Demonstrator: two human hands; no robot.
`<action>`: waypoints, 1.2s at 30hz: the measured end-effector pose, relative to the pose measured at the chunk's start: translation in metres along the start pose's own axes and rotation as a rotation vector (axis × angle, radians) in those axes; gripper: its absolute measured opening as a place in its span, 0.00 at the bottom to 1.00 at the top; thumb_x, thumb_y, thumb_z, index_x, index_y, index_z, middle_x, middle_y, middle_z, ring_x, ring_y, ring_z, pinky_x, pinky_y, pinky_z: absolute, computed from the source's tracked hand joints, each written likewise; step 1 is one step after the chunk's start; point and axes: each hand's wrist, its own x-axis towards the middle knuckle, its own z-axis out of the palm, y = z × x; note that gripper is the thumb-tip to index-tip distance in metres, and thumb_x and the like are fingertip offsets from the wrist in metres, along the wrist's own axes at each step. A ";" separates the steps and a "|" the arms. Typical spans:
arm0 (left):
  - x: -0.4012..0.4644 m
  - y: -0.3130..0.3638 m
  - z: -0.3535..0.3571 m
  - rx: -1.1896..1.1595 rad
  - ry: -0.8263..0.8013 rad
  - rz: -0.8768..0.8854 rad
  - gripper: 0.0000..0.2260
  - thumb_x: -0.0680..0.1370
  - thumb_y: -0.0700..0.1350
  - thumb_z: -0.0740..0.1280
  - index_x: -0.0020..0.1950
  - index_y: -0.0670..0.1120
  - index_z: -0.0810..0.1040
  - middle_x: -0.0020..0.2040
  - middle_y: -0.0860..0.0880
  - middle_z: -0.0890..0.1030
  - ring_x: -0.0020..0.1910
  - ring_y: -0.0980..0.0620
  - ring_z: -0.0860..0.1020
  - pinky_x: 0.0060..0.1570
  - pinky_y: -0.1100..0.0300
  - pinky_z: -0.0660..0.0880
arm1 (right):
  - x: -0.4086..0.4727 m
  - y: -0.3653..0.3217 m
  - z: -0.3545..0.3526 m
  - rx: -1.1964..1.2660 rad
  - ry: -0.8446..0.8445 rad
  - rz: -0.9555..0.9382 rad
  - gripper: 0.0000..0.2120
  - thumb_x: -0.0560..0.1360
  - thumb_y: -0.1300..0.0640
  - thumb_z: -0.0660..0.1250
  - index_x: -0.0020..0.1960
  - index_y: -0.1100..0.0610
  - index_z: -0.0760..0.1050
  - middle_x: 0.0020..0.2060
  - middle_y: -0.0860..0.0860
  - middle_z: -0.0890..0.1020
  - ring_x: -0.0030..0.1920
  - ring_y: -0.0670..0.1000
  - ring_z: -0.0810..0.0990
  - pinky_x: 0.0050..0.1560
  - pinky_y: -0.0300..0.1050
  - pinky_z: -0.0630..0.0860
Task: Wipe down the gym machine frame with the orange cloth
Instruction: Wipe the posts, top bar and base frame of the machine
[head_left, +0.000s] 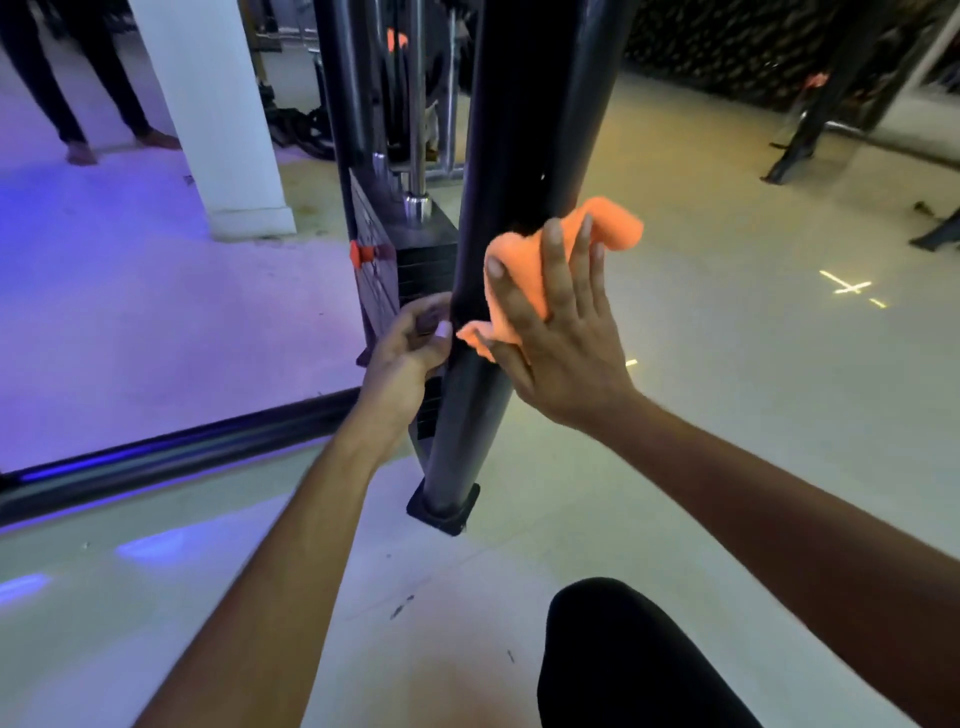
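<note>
Right hand (558, 332): fingers straight and spread, palm flat, pressing the orange cloth (524, 260) against the right face of the dark upright post (524, 130) of the machine frame. Cloth bunched between palm and post, one fold standing free above the fingertips, one corner hanging out below the thumb side. Left hand (410, 343): fingers curled round the left edge of the same post at about the same height, thumb on the front face, steadying only, no cloth held. For a clean pass: keep palm pressure even, flatten the loose fold under the fingers so the full cloth face bears on the tube, stroke along the post rather than across it, and wrap round the curve to reach the far side. Likely remaining: lower section down to the base plate (444, 506) on the floor (727, 415). Room for travel: open floor to the right of the post, free sweep there. To the left, weight stack (421, 260) close behind the post and an orange selector pin (362, 253) projecting just beside it; keep cloth and knuckles off both. Low horizontal rail (171, 457) running left from the post base limits the downward stroke on that side. Knee (618, 654) in the foreground, well apart from the post.
</note>
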 end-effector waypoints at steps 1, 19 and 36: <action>-0.002 0.004 0.001 0.006 -0.010 0.008 0.16 0.87 0.35 0.64 0.69 0.54 0.81 0.62 0.55 0.85 0.61 0.54 0.82 0.66 0.50 0.81 | 0.003 0.010 -0.010 -0.030 -0.038 -0.052 0.38 0.87 0.41 0.68 0.89 0.49 0.55 0.88 0.60 0.47 0.82 0.78 0.54 0.84 0.77 0.53; 0.027 0.162 0.029 0.128 -0.079 0.460 0.19 0.88 0.41 0.66 0.76 0.57 0.75 0.70 0.55 0.80 0.66 0.65 0.78 0.65 0.69 0.74 | 0.186 0.044 -0.112 0.326 0.187 0.195 0.32 0.88 0.63 0.62 0.85 0.71 0.52 0.83 0.76 0.41 0.88 0.66 0.39 0.88 0.60 0.54; 0.041 0.299 0.063 0.379 -0.013 0.750 0.25 0.89 0.46 0.64 0.84 0.65 0.65 0.83 0.65 0.65 0.82 0.66 0.63 0.83 0.53 0.63 | 0.234 0.069 -0.181 0.311 0.096 0.135 0.32 0.91 0.58 0.59 0.90 0.55 0.49 0.89 0.53 0.37 0.90 0.54 0.43 0.84 0.63 0.64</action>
